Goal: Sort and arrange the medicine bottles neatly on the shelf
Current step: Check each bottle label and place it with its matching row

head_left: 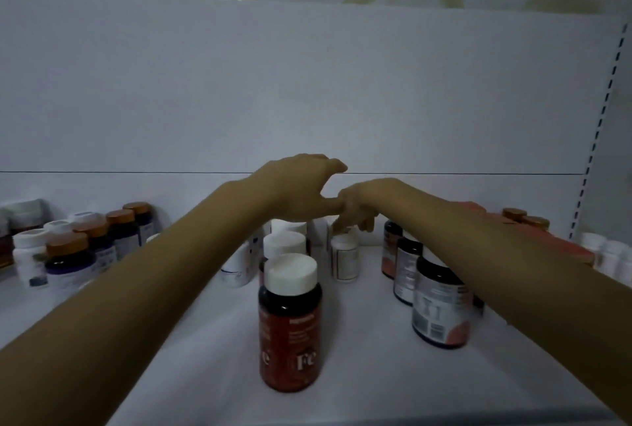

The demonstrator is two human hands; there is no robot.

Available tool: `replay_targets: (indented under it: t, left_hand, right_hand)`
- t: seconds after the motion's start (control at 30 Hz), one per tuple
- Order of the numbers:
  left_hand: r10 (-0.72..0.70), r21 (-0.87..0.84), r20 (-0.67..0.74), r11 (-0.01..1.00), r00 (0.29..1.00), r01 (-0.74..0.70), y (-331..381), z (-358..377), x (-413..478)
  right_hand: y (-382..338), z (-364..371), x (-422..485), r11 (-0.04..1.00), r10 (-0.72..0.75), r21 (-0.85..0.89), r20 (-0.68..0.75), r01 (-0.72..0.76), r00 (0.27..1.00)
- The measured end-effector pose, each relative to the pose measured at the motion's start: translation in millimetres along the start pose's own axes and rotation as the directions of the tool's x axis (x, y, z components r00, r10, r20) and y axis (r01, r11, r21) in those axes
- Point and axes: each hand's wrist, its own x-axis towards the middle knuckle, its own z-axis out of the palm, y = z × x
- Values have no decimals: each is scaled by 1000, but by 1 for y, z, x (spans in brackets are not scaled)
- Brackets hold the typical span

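On the white shelf (359, 384) a red "Fe" bottle (290, 326) with a white cap stands at the front of a row of white-capped bottles (285, 244). Just right of that row stands a small white bottle (344, 259). My right hand (357, 210) reaches over it, its fingers curled down and pinching the cap. My left hand (301, 186) hovers above the row with relaxed fingers and holds nothing; its thumb touches my right hand. Three dark jars with salmon labels (441, 306) line up under my right forearm.
Amber-capped and white-capped bottles (71, 261) crowd the left end. A red box (554, 237) with amber-capped bottles behind it and some white bottles (612, 254) sit at the right. A white bottle (239, 270) stands left of the row. The white back panel (307, 100) closes the rear.
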Motion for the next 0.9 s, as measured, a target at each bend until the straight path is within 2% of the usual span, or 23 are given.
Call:
replay_targets:
  t: [0.2, 0.37, 0.43, 0.5, 0.6, 0.67, 0.73, 0.9]
  left_hand:
    - [7, -155, -88, 988, 996, -20, -20, 14, 0]
    - [-38, -333, -96, 943, 995, 4, -25, 20, 3]
    - [-39, -353, -96, 936, 995, 3, -26, 21, 5]
    - [-44, -402, -120, 915, 992, -8, -27, 19, 6]
    - [-27, -489, -123, 872, 992, -37, -26, 17, 10]
    - [-9, -604, -116, 795, 993, -63, -23, 14, 11]
    - [-10, -718, -135, 690, 991, -91, -21, 10, 10]
    - [-33, -792, -307, 562, 951, -236, -9, -5, 4]
  right_hand:
    - [-15, 11, -1, 989, 44, 143, -7, -42, 999]
    - [-16, 11, -9, 979, 21, 201, 62, -33, 998]
    - [-13, 7, -17, 974, -10, 225, 14, 6, 1000]
    - [-3, -5, -32, 954, -52, 287, -132, 88, 990]
    - [22, -29, -65, 832, -103, 479, -362, 280, 927]
    - [40, -41, -89, 714, -143, 561, -468, 418, 872]
    - [52, -45, -110, 602, -189, 603, -530, 524, 827]
    - [65, -36, -134, 420, -153, 597, -696, 684, 702]
